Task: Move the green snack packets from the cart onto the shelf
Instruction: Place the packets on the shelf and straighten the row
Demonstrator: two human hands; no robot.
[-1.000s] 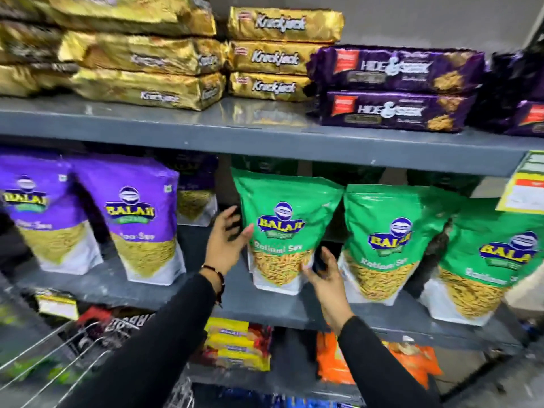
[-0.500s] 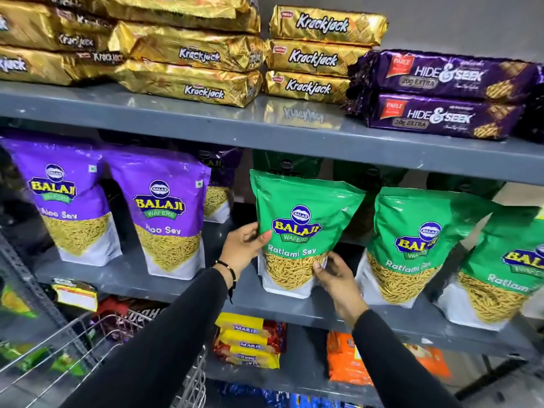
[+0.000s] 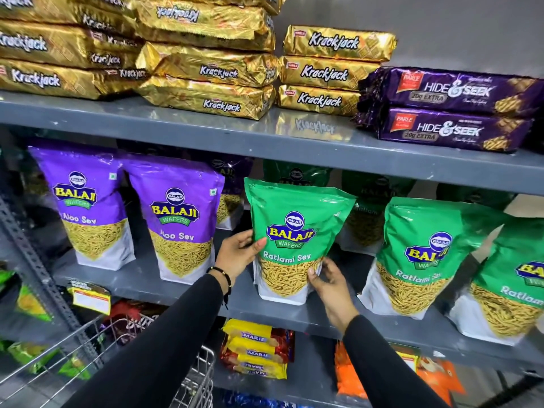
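Observation:
A green Ratlami Sev packet (image 3: pixel 297 219) stands upright on the grey middle shelf (image 3: pixel 188 285). My left hand (image 3: pixel 238 253) grips its left edge, thumb across the front. My right hand (image 3: pixel 328 282) holds its lower right corner. Two more green packets (image 3: pixel 418 251) (image 3: pixel 512 290) stand to its right, and darker green ones (image 3: pixel 295 173) sit behind in shadow. The wire cart (image 3: pixel 188 378) shows at the bottom left; my arms hide most of it.
Purple Aloo Sev packets (image 3: pixel 176 213) stand left of the green one. Gold Krackjack packs (image 3: pixel 329 72) and purple Hide & Seek packs (image 3: pixel 450 110) fill the top shelf. Marie biscuits (image 3: pixel 256 348) and orange packets (image 3: pixel 350 375) lie on the lower shelf.
Both hands have closed in on the green packet from either side and now grip it. The view has shifted left and down, so the packet sits nearer the centre.

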